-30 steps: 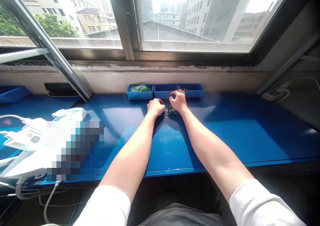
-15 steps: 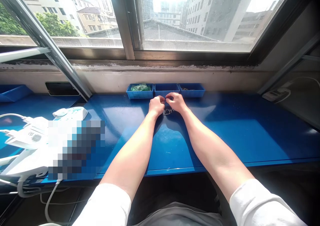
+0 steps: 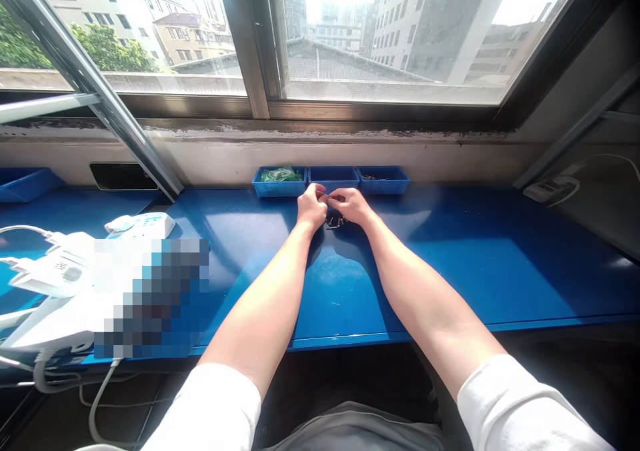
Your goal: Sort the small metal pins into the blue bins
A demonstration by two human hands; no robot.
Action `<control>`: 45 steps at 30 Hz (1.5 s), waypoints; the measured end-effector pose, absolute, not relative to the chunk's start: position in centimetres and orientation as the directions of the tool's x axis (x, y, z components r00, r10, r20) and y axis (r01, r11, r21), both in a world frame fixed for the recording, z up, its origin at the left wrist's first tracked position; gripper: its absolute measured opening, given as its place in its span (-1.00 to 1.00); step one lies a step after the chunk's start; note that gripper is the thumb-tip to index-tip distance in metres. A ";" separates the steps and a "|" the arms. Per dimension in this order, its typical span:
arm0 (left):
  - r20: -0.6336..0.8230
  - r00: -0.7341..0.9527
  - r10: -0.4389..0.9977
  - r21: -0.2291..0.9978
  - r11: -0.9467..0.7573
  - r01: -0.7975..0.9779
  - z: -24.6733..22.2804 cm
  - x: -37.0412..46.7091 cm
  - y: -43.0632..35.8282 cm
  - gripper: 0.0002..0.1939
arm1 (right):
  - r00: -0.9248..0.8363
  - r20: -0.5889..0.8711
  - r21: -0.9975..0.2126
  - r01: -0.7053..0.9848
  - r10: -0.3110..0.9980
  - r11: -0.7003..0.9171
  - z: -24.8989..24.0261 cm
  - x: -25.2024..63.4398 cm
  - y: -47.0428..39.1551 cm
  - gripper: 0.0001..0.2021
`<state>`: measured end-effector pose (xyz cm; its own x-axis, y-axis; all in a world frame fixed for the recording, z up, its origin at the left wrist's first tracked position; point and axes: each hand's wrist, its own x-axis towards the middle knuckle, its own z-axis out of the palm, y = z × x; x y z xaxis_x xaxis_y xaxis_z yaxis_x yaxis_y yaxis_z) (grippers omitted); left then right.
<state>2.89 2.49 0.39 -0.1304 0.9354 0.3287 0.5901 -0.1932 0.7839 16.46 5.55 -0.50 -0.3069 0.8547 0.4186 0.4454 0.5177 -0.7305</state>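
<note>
My left hand (image 3: 312, 208) and my right hand (image 3: 349, 204) meet at the fingertips over the far part of the blue table, just in front of the bins. Both are closed in a pinch. Whatever sits between the fingers is too small to make out. Just below the hands, several small thin metal pieces that look like screws (image 3: 334, 224) lie loose on the table. Right behind the fingers is the middle blue bin (image 3: 334, 175), which shows a bare inside.
The left bin (image 3: 280, 188) holds green plastic wrapping; the right bin (image 3: 385, 186) has small metal bits. White power strips (image 3: 55, 324) with plugs and cables lie at the left, beside a pixelated patch. A metal post (image 3: 135, 138) slants down behind them. A phone-like black slab (image 3: 117, 176) leans at the wall.
My fingers have shifted slightly, the right hand moving a little left and down. Both hands stay pinched together. More of the small metal pieces now shows below them.
</note>
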 end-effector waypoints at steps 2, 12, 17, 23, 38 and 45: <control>0.333 -0.136 0.933 0.788 -0.196 0.584 0.4 2.9 2.5 -0.74 | -0.303 0.412 -0.742 0.435 0.859 0.509 -0.3 16.4 5.4 -0.76; 0.365 -0.079 0.928 0.779 -0.258 0.571 0.4 3.1 2.6 -0.83 | -0.185 0.404 -0.824 0.351 0.896 0.444 -0.3 16.3 5.6 -0.79; 0.355 -0.085 0.931 0.777 -0.243 0.581 0.3 2.9 2.6 -0.81 | -0.200 0.372 -0.902 0.155 0.907 0.404 0.4 16.2 5.1 -0.77; 0.360 -0.121 0.925 0.787 -0.232 0.572 0.3 2.9 2.7 -0.70 | -0.140 0.379 -0.915 0.092 0.915 0.393 0.4 16.5 5.2 -0.79; 0.336 -0.218 0.916 0.731 -0.107 0.674 -0.5 2.5 3.3 -0.75 | -0.062 0.508 -0.664 0.607 0.859 0.437 0.7 17.2 5.9 -0.52; 0.317 -0.214 0.924 0.719 -0.087 0.690 -0.2 2.5 3.2 -0.74 | -0.097 0.473 -0.448 0.830 0.876 0.333 0.5 16.6 5.8 -0.41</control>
<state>2.55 3.18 -0.22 -0.2135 0.9240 0.3173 0.6900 -0.0873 0.7186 16.64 5.76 0.53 -0.0966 0.8757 0.4730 0.8297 0.3334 -0.4478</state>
